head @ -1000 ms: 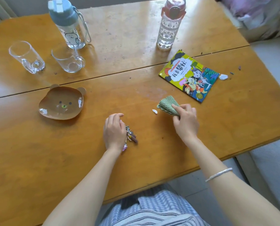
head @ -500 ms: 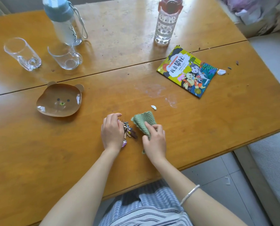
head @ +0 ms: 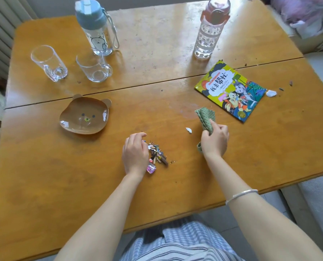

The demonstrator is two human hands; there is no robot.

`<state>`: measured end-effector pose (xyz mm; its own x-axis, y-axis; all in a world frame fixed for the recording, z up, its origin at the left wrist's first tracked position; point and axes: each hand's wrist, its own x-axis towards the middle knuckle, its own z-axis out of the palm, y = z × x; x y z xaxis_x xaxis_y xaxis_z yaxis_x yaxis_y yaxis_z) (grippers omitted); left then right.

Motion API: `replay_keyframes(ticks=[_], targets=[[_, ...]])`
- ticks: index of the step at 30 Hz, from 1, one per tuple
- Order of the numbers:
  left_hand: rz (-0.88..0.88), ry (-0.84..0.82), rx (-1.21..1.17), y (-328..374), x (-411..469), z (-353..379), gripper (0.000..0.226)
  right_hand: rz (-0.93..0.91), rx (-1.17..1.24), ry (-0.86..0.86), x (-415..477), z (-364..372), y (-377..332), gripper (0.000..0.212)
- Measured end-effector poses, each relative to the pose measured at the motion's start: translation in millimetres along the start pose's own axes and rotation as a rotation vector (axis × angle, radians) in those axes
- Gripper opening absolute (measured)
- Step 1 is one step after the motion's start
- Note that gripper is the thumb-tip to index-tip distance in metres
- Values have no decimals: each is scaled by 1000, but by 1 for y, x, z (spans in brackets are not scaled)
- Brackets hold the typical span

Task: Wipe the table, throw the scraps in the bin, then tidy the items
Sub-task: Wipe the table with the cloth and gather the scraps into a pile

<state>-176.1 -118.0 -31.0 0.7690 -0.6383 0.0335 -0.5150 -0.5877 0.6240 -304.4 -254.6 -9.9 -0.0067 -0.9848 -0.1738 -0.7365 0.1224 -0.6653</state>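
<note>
- The right hand (head: 215,141) is closed around a green cloth (head: 205,117), whose free end lies on the table (head: 44,185) just short of the picture book (head: 230,90).
- The left hand (head: 135,152) rests on the table with its fingers curled loosely, gripping nothing; its palm side touches a small pile of scraps (head: 156,156).
- That pile lies well nearer the person than the picture book, between the two hands.
- A single white scrap (head: 188,130) lies between the pile and the book, just beside the cloth.
- Another white scrap (head: 271,93) lies against the book's right corner, with dark crumbs (head: 281,89) beyond it.
- A bear-shaped dish (head: 84,115) sits far left of the book.
- Two empty glasses (head: 49,63) and a blue-capped bottle (head: 95,28) stand beyond the dish.
- A pink-capped bottle (head: 209,29) stands just behind the book.
</note>
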Motion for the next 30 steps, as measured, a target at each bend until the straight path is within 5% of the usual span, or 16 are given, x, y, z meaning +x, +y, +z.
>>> replay_keyframes(ticks=[3,10,21,30], targets=[[-28,29,2,-6,2,-9,24,-4,-44,-130,5,15,-3,45],[-87,104,20,-27,-3,-22,25,-348,-112,-534,-52,50,-18,44],[76,52,-182,32,-10,14,26,-200,23,-223,-46,-13,8,41],[211,-88,-105,77,-12,61,25,-111,20,-232,-5,-38,32,39]])
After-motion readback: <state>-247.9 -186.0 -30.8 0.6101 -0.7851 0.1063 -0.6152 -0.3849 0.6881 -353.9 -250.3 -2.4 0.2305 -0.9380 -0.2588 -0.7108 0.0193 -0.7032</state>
